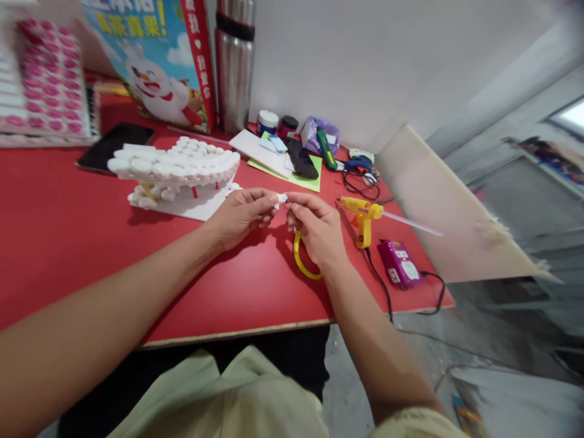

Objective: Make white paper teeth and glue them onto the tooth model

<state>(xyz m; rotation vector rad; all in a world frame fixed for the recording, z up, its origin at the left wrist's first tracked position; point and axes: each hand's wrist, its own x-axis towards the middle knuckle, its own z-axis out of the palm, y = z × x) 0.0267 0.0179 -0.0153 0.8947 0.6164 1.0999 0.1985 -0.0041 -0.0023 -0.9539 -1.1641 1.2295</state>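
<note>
A small white piece (282, 198) is pinched between the fingertips of my left hand (249, 214) above the red table. My right hand (318, 230) meets it from the other side, its thumb and fingers closed at the piece's right end. Just what the piece is made of is too small to tell. Under my right hand lies a yellow loop (306, 266), partly covered by the palm. Left of my hands stands a white model (177, 164) built of rounded white pieces, with red and yellow posts on a white board (185, 205).
To the right are a yellow glue gun (361, 218) with a clear stick and a purple power socket (400, 263), both with cords. Behind stand a steel flask (234, 67), a printed bag (157, 67), small jars (267, 121) and a green cutter (326, 149). A black phone (114, 146) lies left.
</note>
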